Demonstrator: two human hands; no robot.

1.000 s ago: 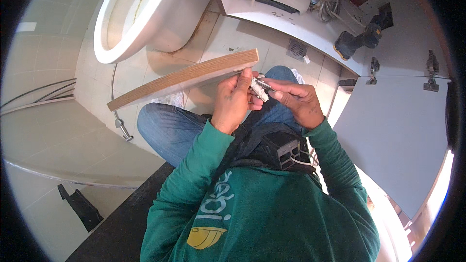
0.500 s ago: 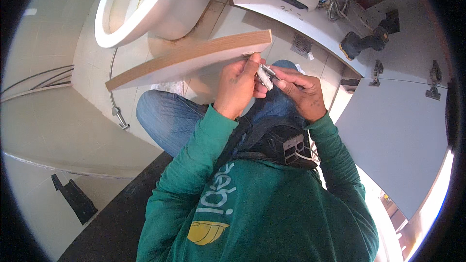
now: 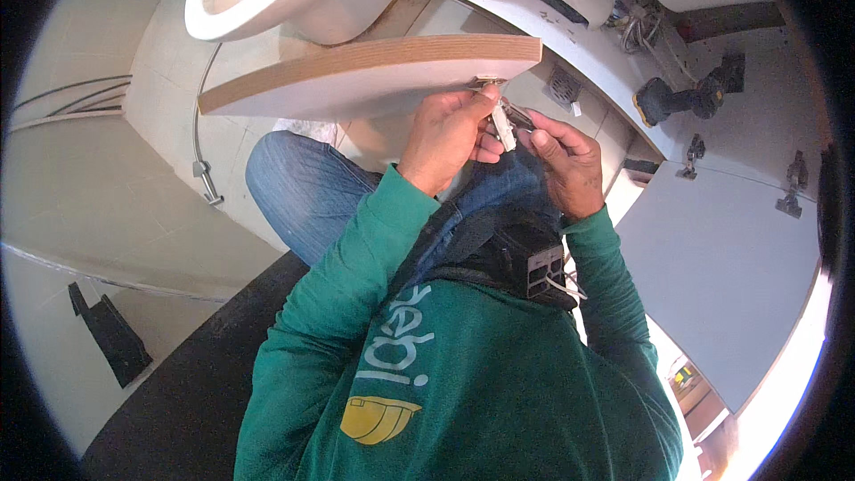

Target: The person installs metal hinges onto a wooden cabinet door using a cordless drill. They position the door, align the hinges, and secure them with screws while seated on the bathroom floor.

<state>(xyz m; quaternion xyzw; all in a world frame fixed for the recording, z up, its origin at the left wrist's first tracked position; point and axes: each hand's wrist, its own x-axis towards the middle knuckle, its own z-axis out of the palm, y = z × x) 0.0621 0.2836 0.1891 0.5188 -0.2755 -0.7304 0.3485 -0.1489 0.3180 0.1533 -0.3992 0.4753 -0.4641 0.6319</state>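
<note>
left hand (image 3: 451,135): curled round pale piece (image 3: 504,132), thumb at panel (image 3: 365,80) fitting (image 3: 488,80)
right hand (image 3: 570,156): pinching slim metallic part (image 3: 520,116)
panel: pale face shows more now, likely easing access

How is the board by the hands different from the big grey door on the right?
The board shows a long, brown, wood-look edge; the grey door shows mostly its wide, flat face. The left hand is right by the board, while neither hand touches the door. Both are flat panels with pale faces.
</note>
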